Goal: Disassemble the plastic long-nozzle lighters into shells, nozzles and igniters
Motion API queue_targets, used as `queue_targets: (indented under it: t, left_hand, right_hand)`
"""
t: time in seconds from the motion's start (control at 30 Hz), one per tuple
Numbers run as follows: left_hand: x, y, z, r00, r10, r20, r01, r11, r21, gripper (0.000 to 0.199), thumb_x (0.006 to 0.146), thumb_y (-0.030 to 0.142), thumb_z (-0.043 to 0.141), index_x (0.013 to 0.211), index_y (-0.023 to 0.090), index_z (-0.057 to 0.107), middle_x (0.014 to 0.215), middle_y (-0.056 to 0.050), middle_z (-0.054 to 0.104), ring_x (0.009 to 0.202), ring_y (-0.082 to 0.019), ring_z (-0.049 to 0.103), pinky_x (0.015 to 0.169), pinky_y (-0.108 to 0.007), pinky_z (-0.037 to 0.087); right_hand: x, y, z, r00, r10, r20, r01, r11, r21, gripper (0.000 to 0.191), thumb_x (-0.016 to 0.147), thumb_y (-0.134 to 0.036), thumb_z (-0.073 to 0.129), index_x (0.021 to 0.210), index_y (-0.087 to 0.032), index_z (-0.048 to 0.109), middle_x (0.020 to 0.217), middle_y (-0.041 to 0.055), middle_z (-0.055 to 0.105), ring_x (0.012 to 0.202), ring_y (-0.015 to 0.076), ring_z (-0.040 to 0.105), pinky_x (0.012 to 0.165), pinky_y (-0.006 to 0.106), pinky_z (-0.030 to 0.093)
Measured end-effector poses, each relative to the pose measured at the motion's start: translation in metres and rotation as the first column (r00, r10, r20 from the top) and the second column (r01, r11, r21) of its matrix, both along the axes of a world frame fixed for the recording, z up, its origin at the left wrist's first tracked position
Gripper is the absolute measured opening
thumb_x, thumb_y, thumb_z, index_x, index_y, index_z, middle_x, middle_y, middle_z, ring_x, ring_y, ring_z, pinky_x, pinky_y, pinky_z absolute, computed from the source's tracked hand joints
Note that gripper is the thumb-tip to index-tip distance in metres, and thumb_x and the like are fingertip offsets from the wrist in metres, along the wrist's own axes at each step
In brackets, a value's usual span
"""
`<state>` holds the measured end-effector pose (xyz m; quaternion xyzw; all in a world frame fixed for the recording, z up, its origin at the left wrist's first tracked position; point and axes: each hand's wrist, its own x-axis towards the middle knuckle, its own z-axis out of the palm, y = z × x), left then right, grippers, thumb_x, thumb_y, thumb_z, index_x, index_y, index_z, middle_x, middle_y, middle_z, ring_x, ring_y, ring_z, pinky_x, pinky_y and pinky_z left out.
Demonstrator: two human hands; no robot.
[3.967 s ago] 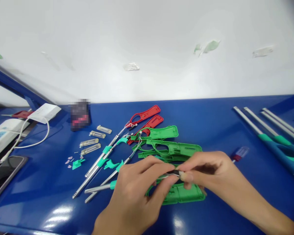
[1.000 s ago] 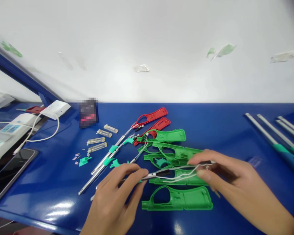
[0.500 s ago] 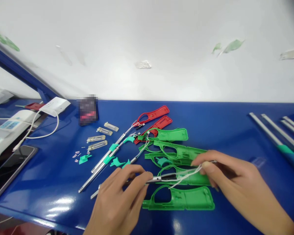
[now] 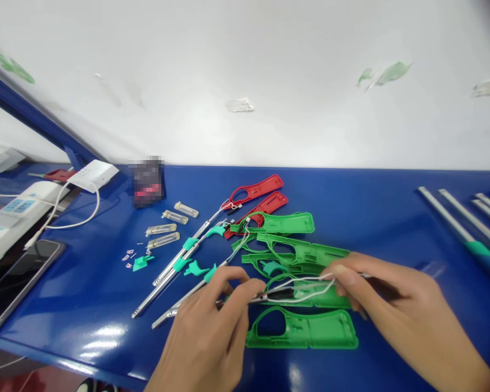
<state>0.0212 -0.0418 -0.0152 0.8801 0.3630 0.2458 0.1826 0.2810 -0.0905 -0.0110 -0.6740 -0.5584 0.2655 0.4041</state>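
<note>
My left hand point(image 4: 216, 326) is closed around a slim metal tube point(image 4: 263, 297), gripping it near one end; most of the tube is hidden by the fingers. A black sleeve point(image 4: 281, 294) and two thin white wires point(image 4: 310, 299) come out of that end. My right hand point(image 4: 375, 294) pinches the far part of the wires between thumb and forefinger, and they bow apart between the hands. Beneath them lie several green plastic handle shells point(image 4: 330, 329) with oval finger openings. Further left, metal tubes with teal triggers point(image 4: 182, 265) and white wires rest on the table.
Red handle shells point(image 4: 265, 207) lie behind the green ones. To the left are clear lighter-fluid-like capsules point(image 4: 163, 240), tiny pink-white bits point(image 4: 129, 265), a phone point(image 4: 28, 277) and a white charger point(image 4: 93, 174) with cable. More metal tubes point(image 4: 449, 218) lie at right on the blue table point(image 4: 351, 185).
My left hand has shifted slightly right and up with the tube. The wires, bunched before with one end hanging loose, now spread into a loop reaching my right hand's pinch.
</note>
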Motion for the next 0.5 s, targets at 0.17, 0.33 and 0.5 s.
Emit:
queue_targets:
  t: [0.17, 0.33, 0.5]
  left_hand:
    - [0.006, 0.000, 0.003, 0.999, -0.001, -0.048, 0.000, 1.000, -0.018, 0.018, 0.107, 0.028, 0.056, 0.123, 0.032, 0.062, 0.111, -0.003, 0.064, 0.075, -0.017, 0.072, 0.058, -0.031, 0.056]
    - [0.010, 0.003, 0.002, 1.000, -0.012, -0.015, 0.011, 0.999, -0.040, 0.014, 0.107, 0.020, 0.054, 0.115, 0.028, 0.061, 0.103, -0.001, 0.064, 0.070, -0.016, 0.069, 0.055, -0.030, 0.052]
    - [0.013, 0.001, 0.005, 1.000, -0.007, -0.019, 0.006, 0.999, -0.047, 0.010, 0.104, 0.017, 0.053, 0.108, 0.026, 0.057, 0.092, 0.002, 0.068, 0.074, -0.019, 0.069, 0.060, -0.033, 0.054]
  right_hand:
    - [-0.002, 0.001, 0.003, 1.000, -0.009, -0.004, 0.009, 1.000, 0.013, 0.040, 0.097, -0.051, 0.067, 0.065, -0.026, 0.071, 0.055, -0.0037, 0.054, 0.049, 0.0106, 0.052, 0.044, 0.018, 0.041]
    - [-0.002, 0.000, 0.004, 1.000, -0.017, -0.016, 0.017, 1.000, 0.020, 0.033, 0.095, -0.048, 0.071, 0.068, -0.029, 0.073, 0.058, -0.0051, 0.061, 0.051, 0.0099, 0.056, 0.047, 0.016, 0.044]
    - [-0.003, 0.000, 0.004, 1.000, -0.025, -0.017, 0.026, 0.999, 0.039, 0.027, 0.092, -0.047, 0.074, 0.070, -0.031, 0.076, 0.064, -0.0053, 0.069, 0.053, 0.0100, 0.059, 0.050, 0.016, 0.049]
